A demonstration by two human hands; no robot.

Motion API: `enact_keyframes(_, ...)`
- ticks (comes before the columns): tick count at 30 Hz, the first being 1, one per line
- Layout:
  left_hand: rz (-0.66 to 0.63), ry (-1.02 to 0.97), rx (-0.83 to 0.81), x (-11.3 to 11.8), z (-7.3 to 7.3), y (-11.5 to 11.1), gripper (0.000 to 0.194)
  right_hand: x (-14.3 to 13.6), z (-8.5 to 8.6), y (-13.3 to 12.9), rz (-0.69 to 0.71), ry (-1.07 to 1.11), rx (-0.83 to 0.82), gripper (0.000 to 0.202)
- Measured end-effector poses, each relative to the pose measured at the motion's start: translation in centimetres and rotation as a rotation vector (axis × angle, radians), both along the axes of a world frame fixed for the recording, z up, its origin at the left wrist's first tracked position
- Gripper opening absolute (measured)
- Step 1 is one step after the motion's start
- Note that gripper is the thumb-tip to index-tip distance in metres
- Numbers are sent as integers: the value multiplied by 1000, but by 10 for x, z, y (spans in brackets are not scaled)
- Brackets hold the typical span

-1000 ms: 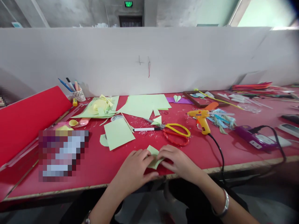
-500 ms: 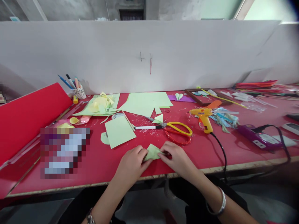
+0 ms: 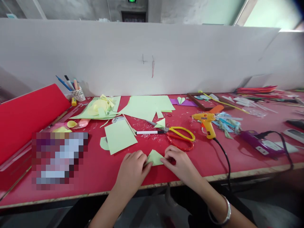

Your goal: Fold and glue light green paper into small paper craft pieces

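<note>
We have a small folded green paper (image 3: 154, 158) low on the red surface (image 3: 99, 177), close to its near edge and between our 2 hands. It reads as a rough triangle, its peak pointing to 12 o'clock and its long axis running roughly from 9 to 3 o'clock. From the grip of our left hand (image 3: 131, 167), the paper lies toward 2 to 3 o'clock; from the grip of our right hand (image 3: 181, 163), it lies toward 9 o'clock. Both hands touch it, so neither is clearly nearer, though the left covers more of its edge. Our left thumb and curled fingers pinch the 9 o'clock corner, with some fingertips hidden; our right thumb and forefinger pinch the 3 o'clock corner. Whether any fingertip reaches beneath the folded layers, we cannot tell. Taking the folded paper as the clock's centre, we see a flat green sheet (image 3: 120, 136) at 10 o'clock, apart from our left hand, and a white marker (image 3: 147, 132) between 11 and 12. The scissors (image 3: 181, 134) lie between 1 and 2 o'clock, their handles just beyond our right hand, with a small green triangle (image 3: 160, 123) over the blades. The yellow glue gun (image 3: 207, 123) rests at 2 o'clock, well apart from both hands.
</note>
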State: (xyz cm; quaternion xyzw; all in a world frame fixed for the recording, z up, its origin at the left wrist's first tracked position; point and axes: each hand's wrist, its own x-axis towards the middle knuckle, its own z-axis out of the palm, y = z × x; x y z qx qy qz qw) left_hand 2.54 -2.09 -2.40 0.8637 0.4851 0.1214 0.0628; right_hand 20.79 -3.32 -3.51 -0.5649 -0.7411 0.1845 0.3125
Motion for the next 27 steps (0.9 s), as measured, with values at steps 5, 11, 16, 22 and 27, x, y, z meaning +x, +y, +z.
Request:
enact_keyframes(5,32,25,39,-1,0,3,26,-2,-4,2,-48,-92,22,24)
enact_keyframes(11,127,42,21,4,-4,5,31,-3,-5,3,-65,-188,61,27)
enact_keyframes(16,157,57,39,5,-5,3,31,-3,-6,3,-71,-218,76,27)
enact_keyframes(22,167,66,53,2,-5,5,32,-4,-6,6,-108,-304,75,28)
enact_keyframes(27,169,95,36,3,-3,5,34,-7,-1,6,-118,-375,84,28)
